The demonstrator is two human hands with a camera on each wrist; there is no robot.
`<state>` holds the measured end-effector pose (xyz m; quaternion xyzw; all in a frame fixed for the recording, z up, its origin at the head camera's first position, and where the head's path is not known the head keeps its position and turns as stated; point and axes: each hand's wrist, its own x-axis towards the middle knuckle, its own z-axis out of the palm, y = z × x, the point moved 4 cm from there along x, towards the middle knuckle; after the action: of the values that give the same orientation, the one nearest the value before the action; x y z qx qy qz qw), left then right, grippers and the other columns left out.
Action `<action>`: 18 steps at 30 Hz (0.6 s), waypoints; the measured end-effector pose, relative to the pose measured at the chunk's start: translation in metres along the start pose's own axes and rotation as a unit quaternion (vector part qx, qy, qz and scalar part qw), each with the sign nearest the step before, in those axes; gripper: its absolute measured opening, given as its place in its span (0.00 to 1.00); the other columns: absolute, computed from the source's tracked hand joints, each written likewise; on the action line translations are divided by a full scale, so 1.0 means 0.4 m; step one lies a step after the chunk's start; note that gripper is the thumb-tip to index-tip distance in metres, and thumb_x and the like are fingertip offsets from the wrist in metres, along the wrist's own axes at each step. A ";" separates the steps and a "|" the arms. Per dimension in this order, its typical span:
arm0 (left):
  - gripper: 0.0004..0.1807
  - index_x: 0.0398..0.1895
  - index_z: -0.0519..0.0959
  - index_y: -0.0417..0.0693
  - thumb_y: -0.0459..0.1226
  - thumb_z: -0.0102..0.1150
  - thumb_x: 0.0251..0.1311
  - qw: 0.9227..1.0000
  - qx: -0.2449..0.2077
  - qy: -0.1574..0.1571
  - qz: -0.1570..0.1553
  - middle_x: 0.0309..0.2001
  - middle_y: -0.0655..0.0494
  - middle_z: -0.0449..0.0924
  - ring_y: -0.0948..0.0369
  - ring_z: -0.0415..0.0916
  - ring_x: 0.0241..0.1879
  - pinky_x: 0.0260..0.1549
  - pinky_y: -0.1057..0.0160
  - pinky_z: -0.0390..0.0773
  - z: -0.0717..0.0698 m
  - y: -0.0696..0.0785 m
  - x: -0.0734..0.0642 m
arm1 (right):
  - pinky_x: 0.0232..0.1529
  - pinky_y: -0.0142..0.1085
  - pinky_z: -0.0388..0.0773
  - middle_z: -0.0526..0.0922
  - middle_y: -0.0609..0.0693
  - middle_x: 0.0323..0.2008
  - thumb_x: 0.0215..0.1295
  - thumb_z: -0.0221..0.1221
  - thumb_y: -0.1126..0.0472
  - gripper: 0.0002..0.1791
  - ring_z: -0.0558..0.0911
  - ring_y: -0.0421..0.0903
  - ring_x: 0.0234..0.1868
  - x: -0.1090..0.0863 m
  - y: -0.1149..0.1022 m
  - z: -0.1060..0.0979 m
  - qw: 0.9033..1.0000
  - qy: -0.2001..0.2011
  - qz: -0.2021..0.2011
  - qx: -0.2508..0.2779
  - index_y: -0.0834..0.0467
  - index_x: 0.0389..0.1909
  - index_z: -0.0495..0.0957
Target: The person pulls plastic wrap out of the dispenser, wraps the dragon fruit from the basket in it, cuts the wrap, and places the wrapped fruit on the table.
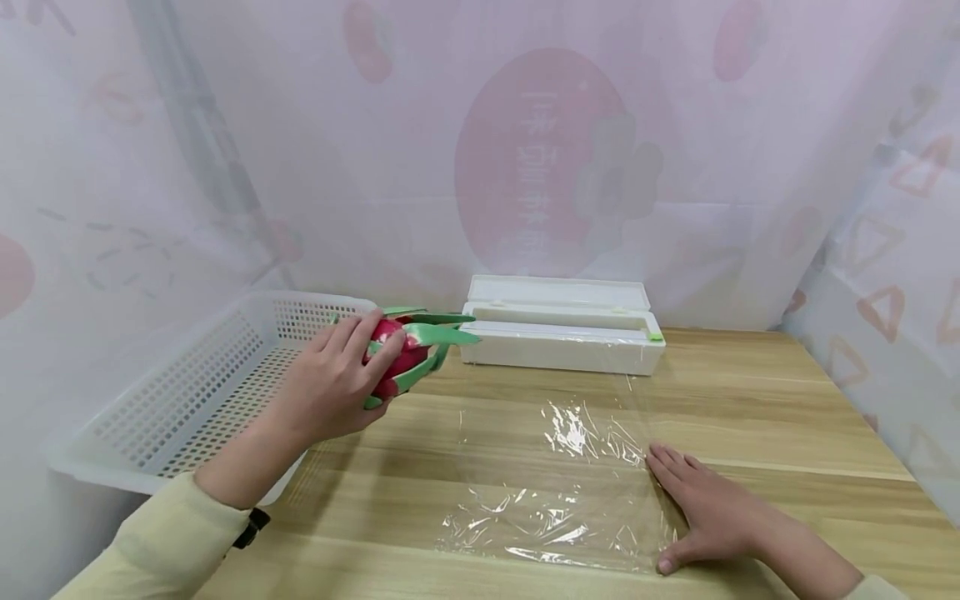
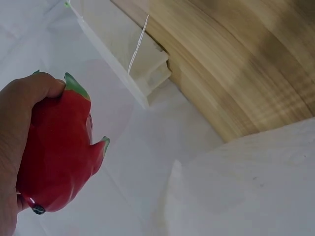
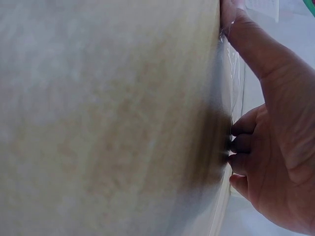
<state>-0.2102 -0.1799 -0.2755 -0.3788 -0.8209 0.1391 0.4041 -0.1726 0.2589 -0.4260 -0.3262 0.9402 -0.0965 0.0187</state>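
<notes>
My left hand (image 1: 341,375) grips a dragon fruit (image 1: 397,354), red with green scale tips, in the air beside the basket's right edge. In the left wrist view the red dragon fruit (image 2: 59,152) shows its dark end, with my thumb and fingers around it. A sheet of clear plastic wrap (image 1: 555,475) lies wrinkled on the table, running out from a white wrap dispenser box (image 1: 558,354) with its lid up. My right hand (image 1: 712,512) rests on the wrap's right edge, fingertips and thumb touching the table. The right wrist view shows that hand (image 3: 275,142) with its fingertips down.
A white perforated plastic basket (image 1: 172,392) stands at the left of the wooden table (image 1: 765,400). Pale printed cloth (image 1: 360,167) hangs behind and at both sides. A black band (image 1: 252,527) circles my left wrist.
</notes>
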 end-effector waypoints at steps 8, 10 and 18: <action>0.39 0.58 0.70 0.42 0.51 0.65 0.40 1.000 -0.021 0.002 0.017 0.53 0.32 0.72 0.41 0.73 0.45 0.38 0.47 0.80 0.040 0.044 0.051 | 0.70 0.49 0.49 0.56 0.71 0.69 0.35 0.58 0.18 0.74 0.58 0.68 0.68 0.001 0.003 0.001 1.000 -0.001 -0.001 -0.001 0.74 0.69 0.55; 0.39 0.58 0.70 0.43 0.51 0.65 0.41 0.999 -0.027 0.007 0.019 0.54 0.32 0.72 0.42 0.73 0.44 0.38 0.48 0.80 0.053 0.058 0.065 | 0.70 0.47 0.47 0.56 0.71 0.70 0.35 0.58 0.18 0.74 0.58 0.67 0.69 0.001 0.005 0.001 1.000 -0.003 0.002 0.001 0.74 0.69 0.55; 0.40 0.60 0.70 0.45 0.54 0.64 0.42 0.998 -0.043 0.000 0.034 0.54 0.34 0.72 0.43 0.74 0.46 0.43 0.48 0.79 0.097 0.119 0.117 | 0.62 0.60 0.58 0.56 0.72 0.69 0.34 0.58 0.18 0.75 0.58 0.68 0.69 0.006 0.004 0.000 1.000 -0.009 0.001 -0.004 0.75 0.69 0.55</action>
<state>-0.2340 -0.1105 -0.2996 -0.4237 -0.8127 0.1169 0.3825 -0.1757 0.2587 -0.4264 -0.3262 0.9407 -0.0892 0.0261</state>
